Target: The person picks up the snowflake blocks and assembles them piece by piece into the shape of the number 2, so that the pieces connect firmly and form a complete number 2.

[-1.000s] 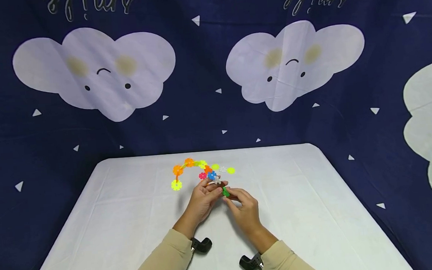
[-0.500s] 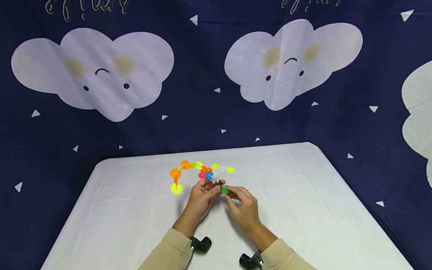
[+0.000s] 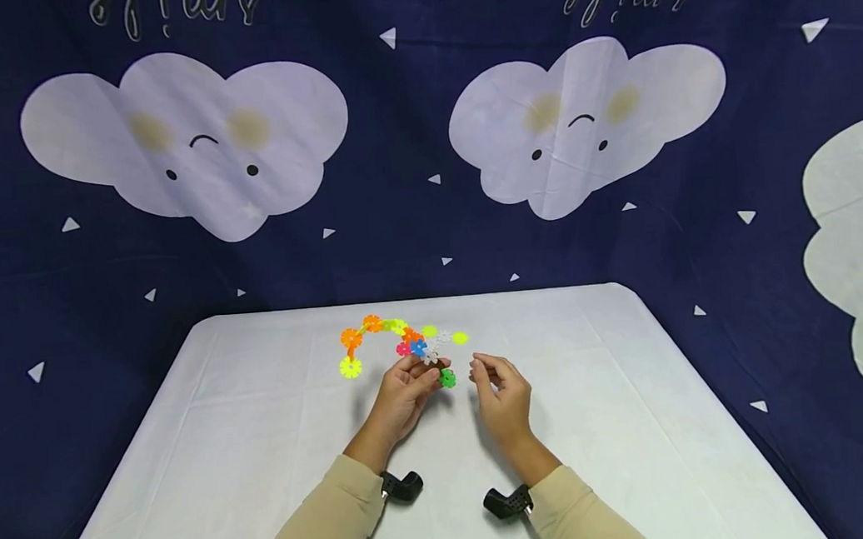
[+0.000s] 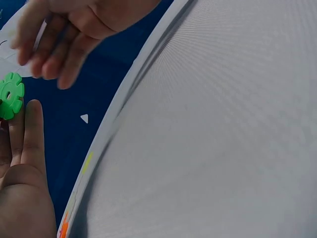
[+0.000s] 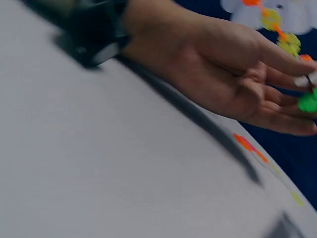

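Observation:
My left hand point(image 3: 403, 395) pinches a chain of interlocking plastic snowflake discs near its lower end. The chain arches up and to the left, from a white disc point(image 3: 431, 357) and a blue disc point(image 3: 418, 348) through orange discs point(image 3: 351, 338) to a yellow disc point(image 3: 351, 367) at its tip. A green disc point(image 3: 447, 378) sticks out to the right of the left fingertips. My right hand point(image 3: 504, 394) is apart from the chain, fingers loosely bent and holding nothing. In the left wrist view, the right hand point(image 4: 74, 34) hangs above the green disc point(image 4: 11, 95).
Loose discs lie on the white table point(image 3: 600, 425) behind the hands: a yellow disc point(image 3: 460, 338), a white disc point(image 3: 444, 335) and a pink disc point(image 3: 404, 349) among them. A dark blue cloth with clouds point(image 3: 190, 144) hangs behind the table's far edge.
The right hand has let go of the green disc and moved away to the right. The left hand stays in place with the chain, whose far end swayed slightly.

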`<state>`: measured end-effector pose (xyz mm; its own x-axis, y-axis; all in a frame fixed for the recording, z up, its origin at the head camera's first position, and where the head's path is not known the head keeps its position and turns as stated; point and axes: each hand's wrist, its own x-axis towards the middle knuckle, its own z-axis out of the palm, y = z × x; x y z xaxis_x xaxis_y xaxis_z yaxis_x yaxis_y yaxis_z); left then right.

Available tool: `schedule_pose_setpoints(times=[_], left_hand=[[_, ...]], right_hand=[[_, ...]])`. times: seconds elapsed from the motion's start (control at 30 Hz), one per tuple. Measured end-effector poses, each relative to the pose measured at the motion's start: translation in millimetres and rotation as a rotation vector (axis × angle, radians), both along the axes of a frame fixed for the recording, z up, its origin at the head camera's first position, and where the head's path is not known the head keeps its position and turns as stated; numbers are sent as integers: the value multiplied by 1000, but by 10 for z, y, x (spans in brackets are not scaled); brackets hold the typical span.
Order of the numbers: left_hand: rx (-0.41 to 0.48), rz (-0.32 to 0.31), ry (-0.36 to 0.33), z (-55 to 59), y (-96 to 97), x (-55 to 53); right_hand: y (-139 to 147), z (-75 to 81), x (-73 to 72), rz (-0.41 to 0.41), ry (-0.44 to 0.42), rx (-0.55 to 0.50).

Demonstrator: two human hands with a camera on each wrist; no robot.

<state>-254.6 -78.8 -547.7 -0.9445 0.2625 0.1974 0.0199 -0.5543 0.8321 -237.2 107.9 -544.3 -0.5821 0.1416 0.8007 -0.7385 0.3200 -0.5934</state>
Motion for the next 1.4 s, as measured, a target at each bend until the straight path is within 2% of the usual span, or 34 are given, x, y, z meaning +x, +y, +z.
schedule_pose_setpoints(times=[0.13,0.27,0.37,0.43,0.6,0.7,0.8,0.87,1.0,1.27,1.4], left_hand=[[6,-12,3,-4,-7,-12],[-3,-25,7,-5,-15,-20],[-14,-27,3,-11,-16,-24],[-16,-25,1,-19,-13,-21],[-18,-27,16,-39,-4,-11],[-20,-36,26,-43,-3,-18],[-17,-43,28,-34,-7,-25],[-16,-43,21,-25,-11,-26],[-22,-32,13,-10,-26,-11],[-38,-32,13,-5,-35,-6],[-27,-30,17,-12,-30,-17]], right_hand=[[96,-21,-157,-86,-159,48],[176,-55,-358,-156,-406,187],[210,-81,-517,-162,-532,300],[211,-92,-612,-164,-558,367],[144,-85,-796,-177,-554,543],[107,-73,-875,-175,-543,664],[85,-70,-911,-169,-512,728],[82,-78,-905,-157,-489,718],[95,-98,-831,-92,-466,616],[180,-110,-535,-33,-537,421],[225,-91,-364,59,-557,307]])
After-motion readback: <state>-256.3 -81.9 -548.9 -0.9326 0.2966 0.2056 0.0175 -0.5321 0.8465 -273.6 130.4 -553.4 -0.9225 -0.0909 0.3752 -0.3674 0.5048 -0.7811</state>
